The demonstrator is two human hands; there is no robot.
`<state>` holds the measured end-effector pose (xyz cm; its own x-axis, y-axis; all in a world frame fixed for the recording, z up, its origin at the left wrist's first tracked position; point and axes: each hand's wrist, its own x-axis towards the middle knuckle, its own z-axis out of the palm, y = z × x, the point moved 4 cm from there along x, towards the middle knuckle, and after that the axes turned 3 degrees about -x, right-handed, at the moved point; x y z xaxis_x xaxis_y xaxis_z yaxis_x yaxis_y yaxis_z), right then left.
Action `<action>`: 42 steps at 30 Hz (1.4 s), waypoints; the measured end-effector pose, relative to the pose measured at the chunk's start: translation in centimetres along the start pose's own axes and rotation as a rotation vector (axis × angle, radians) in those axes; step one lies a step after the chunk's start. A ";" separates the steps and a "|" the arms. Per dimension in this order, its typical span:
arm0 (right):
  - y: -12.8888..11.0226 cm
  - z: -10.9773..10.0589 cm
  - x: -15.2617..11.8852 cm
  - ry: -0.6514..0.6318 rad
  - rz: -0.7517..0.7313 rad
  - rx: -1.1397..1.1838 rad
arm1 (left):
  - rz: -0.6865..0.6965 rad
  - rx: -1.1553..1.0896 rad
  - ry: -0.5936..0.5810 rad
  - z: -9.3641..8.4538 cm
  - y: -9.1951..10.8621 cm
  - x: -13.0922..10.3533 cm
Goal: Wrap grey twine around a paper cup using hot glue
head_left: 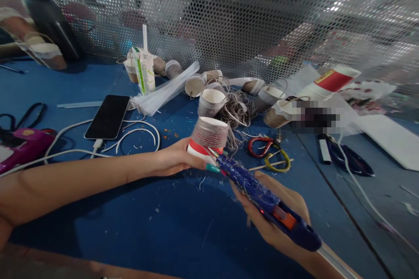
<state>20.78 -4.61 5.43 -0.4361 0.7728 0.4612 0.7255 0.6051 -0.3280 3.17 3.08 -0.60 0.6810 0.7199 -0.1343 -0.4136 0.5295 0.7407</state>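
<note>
A twine-wrapped paper cup [208, 137] is held by the left hand [173, 159]; at its five o'clock, a blue glue gun [262, 195] is gripped by the right hand [278, 216], nozzle touching the cup.

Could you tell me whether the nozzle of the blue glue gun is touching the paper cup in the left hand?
Touching: in the head view the glue gun nozzle meets the lower red band of the paper cup, held by the left hand.

A blue table [137, 226] backed by a perforated metal screen [229, 13] catching bright light
</note>
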 end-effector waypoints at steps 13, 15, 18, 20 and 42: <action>0.2 0.0 -0.3 0.096 0.017 0.041 | -0.023 -0.034 -0.020 -0.2 0.1 -0.1; 0.1 0.0 -0.2 0.081 -0.001 0.034 | -0.032 -0.039 -0.019 -0.3 0.1 -0.1; 0.3 -0.2 -0.2 0.072 0.092 0.010 | -0.044 -0.052 -0.021 -0.3 0.1 -0.1; 0.3 -0.4 -0.2 0.092 0.105 0.032 | -0.044 -0.068 -0.029 -0.2 0.2 -0.2; 0.4 -0.6 0.0 0.065 0.175 0.071 | -0.064 -0.087 -0.098 -1.1 0.0 -0.4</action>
<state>21.44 -4.46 5.80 -0.2697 0.8549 0.4433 0.7468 0.4763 -0.4642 2.26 3.30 -1.21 0.7618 0.6382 -0.1110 -0.4153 0.6128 0.6723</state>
